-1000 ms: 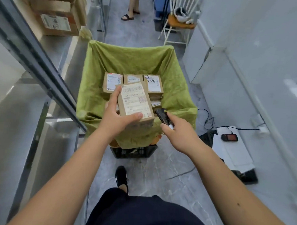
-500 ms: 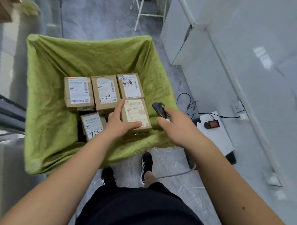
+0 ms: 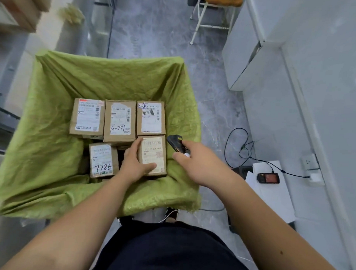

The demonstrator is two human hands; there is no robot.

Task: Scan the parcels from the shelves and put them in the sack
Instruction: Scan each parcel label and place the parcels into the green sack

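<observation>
So the big green sack point(image 3: 52, 134) is spread wide open over some kind of frame, taking up most of the left and middle of the view. Five cardboard parcels sit label-up down in the bottom of it. Far row has three side by side: one on the left point(image 3: 87, 117), a middle one point(image 3: 120, 121) with "100291" handwritten on the label, and a right one point(image 3: 151, 118). Near row has a parcel marked "7786" point(image 3: 103, 160) on the left and then the parcel being handled point(image 3: 153, 155) on the right, sitting just in front of the far-right one and touching it.

The left hand point(image 3: 133, 163) grips that near-right parcel: fingers run up along its left edge, thumb pressed flat across the near part of the label, so it's pinched between thumb and fingers. The right hand point(image 3: 200, 166) is just right of it, over the sack's right wall, fingers curled around a black handheld scanner point(image 3: 174, 142) with its head pointing far-left toward the parcels.

Off to the right on the floor there's a white sheet or board point(image 3: 272, 190) with a small dark phone-like device point(image 3: 268, 178) on it, a cable running to a wall socket point(image 3: 309, 162). A white-legged chair point(image 3: 213, 19) stands at the far end. Blurry shelving point(image 3: 6, 108) at the left edge.
</observation>
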